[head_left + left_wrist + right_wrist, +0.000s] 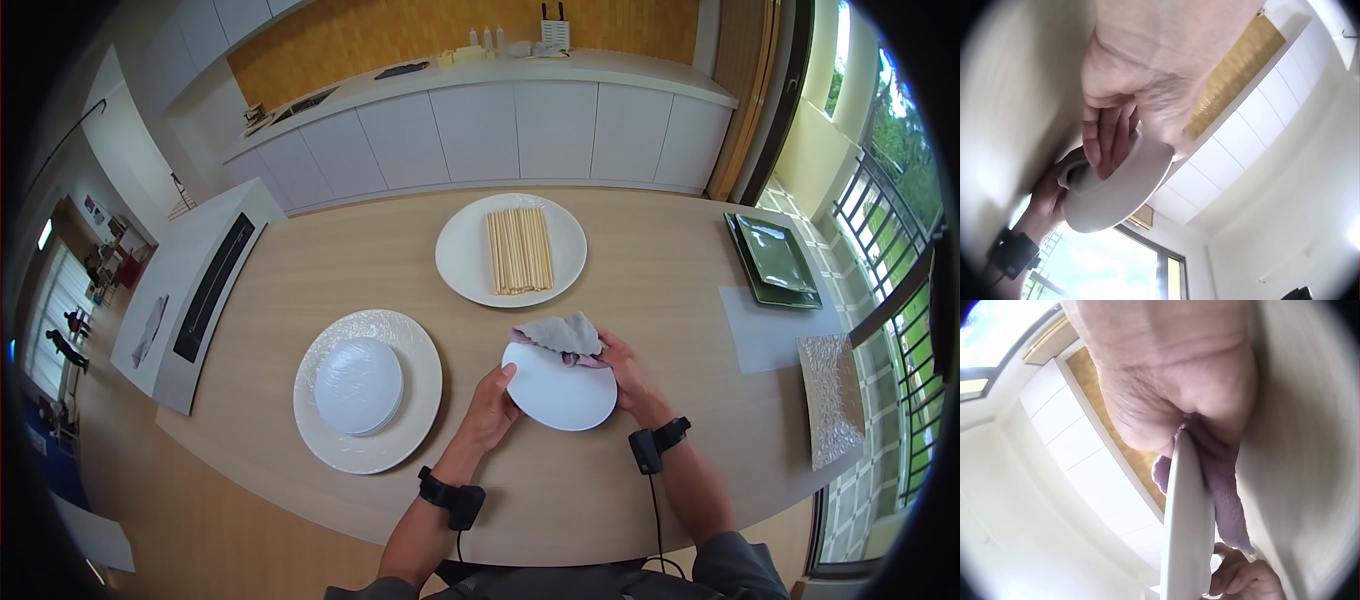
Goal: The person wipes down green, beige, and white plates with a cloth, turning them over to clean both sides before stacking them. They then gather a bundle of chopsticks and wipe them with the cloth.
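Observation:
A small white plate is held tilted above the table by both hands. The left hand grips its left rim, thumb on the upper face; the left wrist view shows the fingers curled beneath the plate. At the far right rim, the right hand pinches the plate through a grey and mauve cloth. Seen from the right wrist, the cloth wraps over the rim and hangs down on the underside. The right fingertips are hidden behind the palm and cloth.
Left of the hands, a stack of small white plates sits on a large white plate. Beyond them, a white oval plate bears a bundle of wooden chopsticks. Green square dishes and a silvery rectangular plate lie at right.

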Motion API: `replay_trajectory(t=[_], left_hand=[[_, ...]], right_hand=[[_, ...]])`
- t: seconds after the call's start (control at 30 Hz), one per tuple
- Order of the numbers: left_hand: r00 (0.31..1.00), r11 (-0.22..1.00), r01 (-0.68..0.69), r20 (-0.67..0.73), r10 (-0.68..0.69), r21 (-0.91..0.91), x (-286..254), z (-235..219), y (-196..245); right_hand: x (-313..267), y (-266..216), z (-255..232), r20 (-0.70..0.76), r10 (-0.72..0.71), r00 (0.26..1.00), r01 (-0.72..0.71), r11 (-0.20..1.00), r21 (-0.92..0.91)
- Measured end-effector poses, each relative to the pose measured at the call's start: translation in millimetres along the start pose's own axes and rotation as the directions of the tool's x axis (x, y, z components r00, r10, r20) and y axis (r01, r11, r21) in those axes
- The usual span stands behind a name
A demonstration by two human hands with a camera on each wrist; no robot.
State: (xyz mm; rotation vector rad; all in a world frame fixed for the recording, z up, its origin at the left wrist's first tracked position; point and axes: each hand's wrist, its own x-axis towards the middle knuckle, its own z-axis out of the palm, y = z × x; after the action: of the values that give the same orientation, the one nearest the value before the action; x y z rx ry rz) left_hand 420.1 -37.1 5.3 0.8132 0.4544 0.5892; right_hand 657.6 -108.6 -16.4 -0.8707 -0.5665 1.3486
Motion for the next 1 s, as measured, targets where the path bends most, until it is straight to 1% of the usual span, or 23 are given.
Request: replay_trajectory(t=[0.1, 0.17, 0.2, 0.27, 0.33, 0.4, 0.47, 0.5, 0.57, 0.7, 0.77, 0.83, 0.9, 0.97, 1.0], left_hand=[[1.0, 1.0, -0.026, -0.002, 0.026, -0.013, -0.3, 8.2, -1.8], [0.978, 0.985, -0.125, -0.151, 0.143, 0.121, -0.6, 9.2, -4.8], [0.978, 0.985, -0.125, -0.15, 0.142, 0.121, -0.9, 10.1, -3.9], [0.936, 0.923, -0.245, -0.178, 0.305, 0.297, -4.2, 16.5, 1.5], [0.936, 0.922, -0.25, -0.169, 0.308, 0.296, -3.3, 10.4, 0.5], [0.937, 0.921, -0.254, -0.161, 0.31, 0.295, -1.7, 6.3, -3.8], [0.882, 0.768, -0.397, -0.022, 0.47, 0.504, -0.2, 6.8, -8.5], [0.883, 0.767, -0.395, -0.02, 0.468, 0.505, 0.3, 7.8, -9.0], [0.866, 0.715, -0.431, 0.031, 0.498, 0.55, 0.5, 11.6, -8.3], [0.856, 0.69, -0.429, 0.018, 0.517, 0.584, -1.4, 12.6, -2.1], [0.832, 0.527, -0.483, 0.179, 0.525, 0.699, -2.3, 9.6, -0.2], [0.827, 0.527, -0.503, 0.204, 0.525, 0.685, -2.5, 8.8, -1.9], [0.82, 0.527, -0.525, 0.231, 0.524, 0.668, -1.4, 7.3, -2.3], [0.788, 0.35, -0.514, 0.271, 0.552, 0.783, -1.4, 5.2, -0.9], [0.789, 0.349, -0.514, 0.272, 0.551, 0.784, -1.2, 4.2, -1.3]], right_hand=[[-1.3, -0.4, 0.8, -0.012, 0.005, 1.0, -0.005, 1.0, 0.003], [0.0, 0.9, -0.8, -0.026, 0.004, 1.0, -0.003, 1.0, 0.019], [0.6, 1.0, -2.4, -0.019, 0.003, 1.0, -0.003, 1.0, 0.005], [-0.4, -1.2, -0.5, -0.013, 0.004, 1.0, -0.004, 1.0, -0.01], [-2.6, -5.9, 5.5, -0.076, 0.012, 0.997, -0.018, 0.997, -0.075], [-7.0, -11.8, 13.5, -0.083, 0.007, 0.997, -0.013, 0.997, -0.07], [-7.4, -12.2, 14.7, -0.093, -0.001, 0.996, -0.005, 0.998, -0.058], [-6.4, -10.9, 12.9, -0.092, 0.001, 0.996, -0.007, 0.998, -0.062], [-5.1, -9.5, 8.0, -0.095, 0.0, 0.995, -0.006, 0.998, -0.063], [-0.5, -5.5, -3.0, -0.072, 0.055, 0.996, -0.063, 0.992, -0.105], [-0.7, -5.8, -0.8, -0.063, 0.072, 0.995, -0.079, 0.99, -0.115], [-4.4, -8.1, 4.4, -0.032, 0.049, 0.998, -0.053, 0.987, -0.151], [-5.2, -10.3, 6.5, -0.039, 0.055, 0.998, -0.06, 0.987, -0.151], [-5.0, -10.0, 6.2, -0.044, 0.062, 0.997, -0.068, 0.986, -0.15], [-3.9, -8.6, 5.5, -0.054, 0.06, 0.997, -0.067, 0.987, -0.143]])
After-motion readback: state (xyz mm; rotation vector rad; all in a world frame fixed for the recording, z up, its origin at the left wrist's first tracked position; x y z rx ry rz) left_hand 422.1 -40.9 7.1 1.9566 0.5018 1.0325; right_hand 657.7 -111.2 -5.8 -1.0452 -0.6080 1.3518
